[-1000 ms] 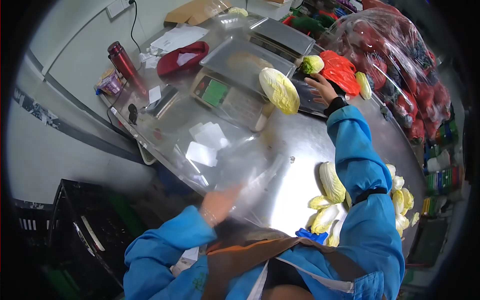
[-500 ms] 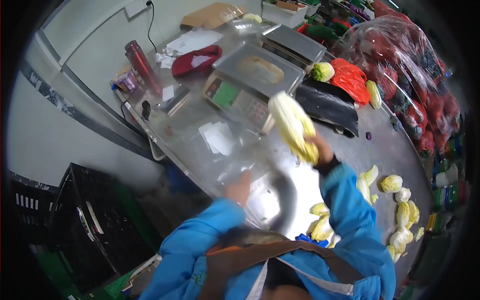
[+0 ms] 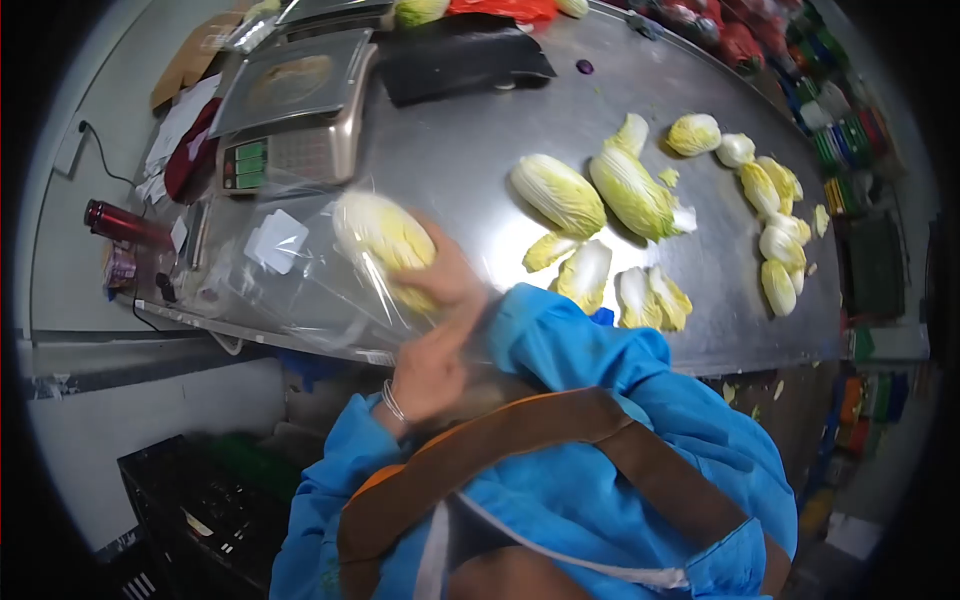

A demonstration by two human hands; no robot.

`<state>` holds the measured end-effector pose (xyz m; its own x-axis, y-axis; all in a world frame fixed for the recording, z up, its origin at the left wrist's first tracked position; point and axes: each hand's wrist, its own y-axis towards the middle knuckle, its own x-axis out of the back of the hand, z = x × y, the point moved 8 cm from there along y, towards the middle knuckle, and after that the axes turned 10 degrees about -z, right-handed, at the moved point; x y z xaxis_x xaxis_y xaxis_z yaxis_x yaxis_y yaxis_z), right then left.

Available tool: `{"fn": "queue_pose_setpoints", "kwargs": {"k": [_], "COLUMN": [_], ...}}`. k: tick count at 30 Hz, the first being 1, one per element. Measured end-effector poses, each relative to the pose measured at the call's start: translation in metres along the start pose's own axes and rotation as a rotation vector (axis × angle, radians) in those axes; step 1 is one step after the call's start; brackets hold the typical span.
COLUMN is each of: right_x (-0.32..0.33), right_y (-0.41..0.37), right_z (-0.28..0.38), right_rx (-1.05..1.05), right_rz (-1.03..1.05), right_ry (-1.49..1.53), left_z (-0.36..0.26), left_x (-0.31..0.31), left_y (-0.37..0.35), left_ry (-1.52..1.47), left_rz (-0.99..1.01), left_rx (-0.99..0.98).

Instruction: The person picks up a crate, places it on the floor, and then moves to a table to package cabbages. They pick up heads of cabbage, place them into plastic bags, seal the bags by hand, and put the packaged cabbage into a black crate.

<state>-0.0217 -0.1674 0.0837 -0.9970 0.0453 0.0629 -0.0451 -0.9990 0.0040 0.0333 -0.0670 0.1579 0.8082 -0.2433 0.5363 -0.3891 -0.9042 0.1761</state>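
A pale yellow-white napa cabbage [image 3: 378, 232] is gripped by my right hand [image 3: 450, 272], over the left part of the metal table. Clear plastic bag film [image 3: 335, 305] lies around and below the cabbage. My left hand [image 3: 428, 375] is closed just beneath the right one, at the film's near edge; its fingertips are partly hidden. Right of the hands rest two larger cabbages, one [image 3: 558, 193] near the middle and another [image 3: 632, 190] beside it. Several loose leaves [image 3: 584, 275] lie closer to me.
A weighing scale [image 3: 290, 120] stands at the back left, with a black sheet [image 3: 460, 65] beside it. White paper pieces [image 3: 277, 242] and a red bottle [image 3: 128, 222] are at left. Several small cabbages [image 3: 780, 240] line the right. A black crate [image 3: 200, 510] stands below the table edge.
My right hand has brought the cabbage down and left, to the plastic film. The left hand has come close beneath it. The view has turned toward the right side of the table.
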Motion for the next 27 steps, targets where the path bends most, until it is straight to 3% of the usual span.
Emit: {"fn": "queue_pose_setpoints", "kwargs": {"k": [2, 4, 5, 9, 11, 12, 14, 16, 18, 20, 22, 24, 26, 27], "right_x": [0.011, 0.029, 0.032, 0.065, 0.065, 0.074, 0.076, 0.093, 0.126, 0.180, 0.260, 0.369, 0.483, 0.522], "right_y": [0.009, 0.011, 0.007, -0.008, -0.007, -0.011, -0.015, -0.042, -0.066, -0.090, -0.098, -0.075, -0.067, -0.070], "right_z": [-0.001, 0.002, -0.014, -0.042, -0.077, -0.084, -0.063, -0.040, -0.032, 0.004, 0.018, -0.009, -0.039, -0.043], "right_rx": [-0.075, 0.050, 0.095, 0.180, -0.119, -0.116, 0.138, -0.270, 0.117, -0.073, -0.401, -0.419, -0.250, -0.306], "right_rz": [-0.122, -0.273, -0.273, -0.398, -0.154, -0.192, -0.045, 0.288, 0.414, 0.742, 0.681, 0.133, -0.409, -0.540], "right_ry": [-0.085, -0.360, -0.269, -0.387, -0.362, -0.366, -0.540, -0.660, -0.592, -0.110, 0.233, -0.015, -0.279, -0.494], "left_z": [-0.020, -0.026, -0.029, -0.032, -0.025, -0.013, -0.011, -0.018, -0.025, -0.017, -0.011, -0.010, -0.017, -0.014], "left_x": [0.002, 0.014, 0.014, -0.011, -0.025, -0.034, -0.047, -0.051, -0.055, -0.061, -0.065, -0.060, -0.059, -0.060], "left_y": [0.001, -0.002, -0.006, -0.003, -0.002, 0.000, 0.008, 0.012, 0.017, 0.016, 0.016, 0.016, 0.022, 0.022], "left_ry": [0.004, -0.014, -0.011, -0.042, -0.060, -0.054, -0.051, -0.140, -0.159, -0.148, -0.140, -0.110, -0.071, -0.034], "left_rz": [-0.020, -0.043, -0.031, 0.061, 0.120, 0.133, 0.161, 0.159, 0.202, 0.226, 0.175, 0.186, 0.231, 0.268], "left_rx": [-0.117, -0.129, -0.101, -0.059, -0.029, 0.009, 0.014, 0.052, 0.106, 0.187, 0.126, 0.386, 0.397, 0.414]}}
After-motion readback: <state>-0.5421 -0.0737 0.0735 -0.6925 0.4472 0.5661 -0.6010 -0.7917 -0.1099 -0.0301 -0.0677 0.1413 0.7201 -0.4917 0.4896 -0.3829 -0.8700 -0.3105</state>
